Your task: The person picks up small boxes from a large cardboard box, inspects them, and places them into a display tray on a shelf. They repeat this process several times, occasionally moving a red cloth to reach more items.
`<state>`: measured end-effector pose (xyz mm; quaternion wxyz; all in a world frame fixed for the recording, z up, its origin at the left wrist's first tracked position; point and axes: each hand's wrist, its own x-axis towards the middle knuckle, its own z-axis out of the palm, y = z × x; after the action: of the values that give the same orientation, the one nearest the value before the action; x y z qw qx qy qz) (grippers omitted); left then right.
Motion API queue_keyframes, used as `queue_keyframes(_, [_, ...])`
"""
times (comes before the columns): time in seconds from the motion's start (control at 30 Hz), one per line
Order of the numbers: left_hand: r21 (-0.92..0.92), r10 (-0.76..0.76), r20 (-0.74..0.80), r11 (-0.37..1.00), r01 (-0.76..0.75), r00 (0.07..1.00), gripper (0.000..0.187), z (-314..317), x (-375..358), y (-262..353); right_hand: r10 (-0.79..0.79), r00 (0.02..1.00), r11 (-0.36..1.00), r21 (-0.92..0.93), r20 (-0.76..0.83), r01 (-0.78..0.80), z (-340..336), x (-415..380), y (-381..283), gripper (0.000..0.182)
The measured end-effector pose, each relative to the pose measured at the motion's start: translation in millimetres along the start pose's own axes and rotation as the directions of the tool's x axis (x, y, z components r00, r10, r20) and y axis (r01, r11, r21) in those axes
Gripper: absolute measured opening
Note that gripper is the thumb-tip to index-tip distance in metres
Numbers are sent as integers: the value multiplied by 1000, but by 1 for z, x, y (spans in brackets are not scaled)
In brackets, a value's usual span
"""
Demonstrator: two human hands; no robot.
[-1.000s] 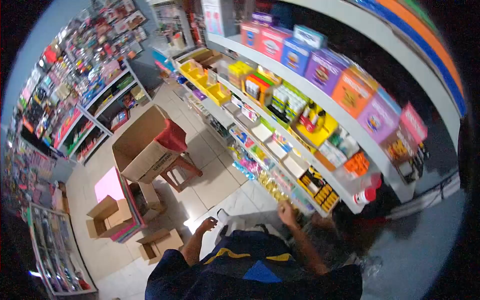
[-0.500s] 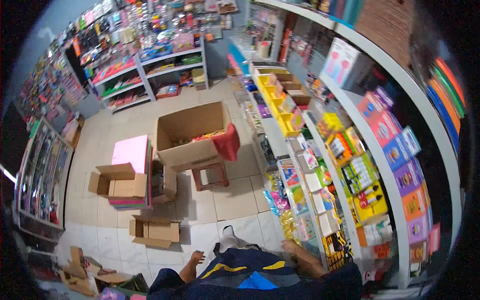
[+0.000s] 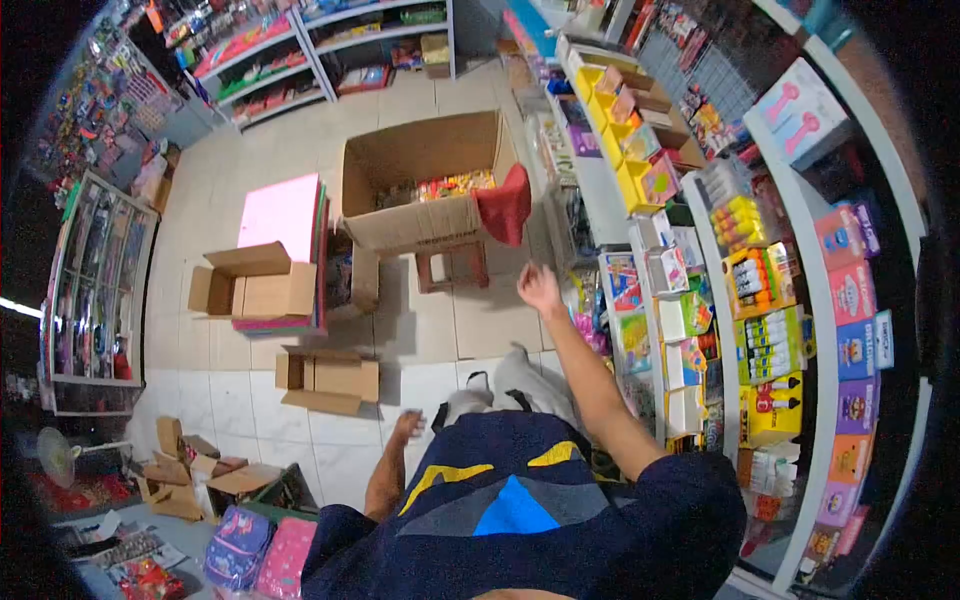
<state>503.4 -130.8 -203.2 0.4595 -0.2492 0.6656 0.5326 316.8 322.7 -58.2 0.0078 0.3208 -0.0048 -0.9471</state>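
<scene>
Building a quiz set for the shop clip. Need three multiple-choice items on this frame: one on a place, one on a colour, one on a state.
1. Where does the big open cardboard box sit?
A. on a small stool
B. on a top shelf
C. inside a glass cabinet

2. What colour is the cloth hanging at the right end of that box?
A. green
B. red
C. white

3. What is the state of the right hand?
A. closed around a bottle
B. flat on the floor
C. raised in the air, holding nothing

Answers:
1 A, the legs of the stool show right under the box.
2 B, the cloth is plainly red against the brown cardboard.
3 C, the hand is lifted beside the shelves and no item shows in it.
</scene>
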Motion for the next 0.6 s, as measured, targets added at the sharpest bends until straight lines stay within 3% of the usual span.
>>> queue_keyframes(0.03, [-103,139,7,985,-137,990,35,0,9,16,-54,999,999,-5,-9,54,24,14,0,34])
queue_keyframes(0.07, [-123,143,-95,980,-154,985,35,9,3,46,-107,994,994,-11,-17,107,39,26,0,35])
queue_keyframes(0.1, [-139,150,-197,974,-179,969,34,22,-10,87,-200,971,979,-6,-134,201,51,35,1,34])
queue_keyframes(0.2, [-154,232,-274,947,-281,933,34,34,-7,154,-402,801,903,-49,-443,426,96,55,3,26])
queue_keyframes(0.27, [-94,311,-319,930,-356,895,35,35,1,195,-437,818,898,-127,-374,422,106,70,-1,25])
queue_keyframes(0.37, [255,663,-460,735,-628,590,37,26,33,237,-473,843,876,-243,-258,417,121,91,-14,22])
queue_keyframes(0.4, [227,628,-510,757,-613,588,42,28,25,264,-481,850,864,-282,-214,418,130,100,-20,22])
queue_keyframes(0.43, [338,701,-512,696,-633,497,45,30,19,289,-603,791,725,-483,-101,491,138,104,-24,22])
queue_keyframes(0.5, [552,823,-475,554,-623,311,51,29,7,336,-726,659,316,-757,195,572,157,107,-29,22])
queue_keyframes(0.53, [653,867,-411,496,-572,282,56,29,-6,366,-701,548,-62,-805,456,590,161,112,-34,24])
queue_keyframes(0.6, [782,930,-289,367,-504,229,63,30,-22,419,-534,443,-353,-666,720,657,186,111,-34,22])
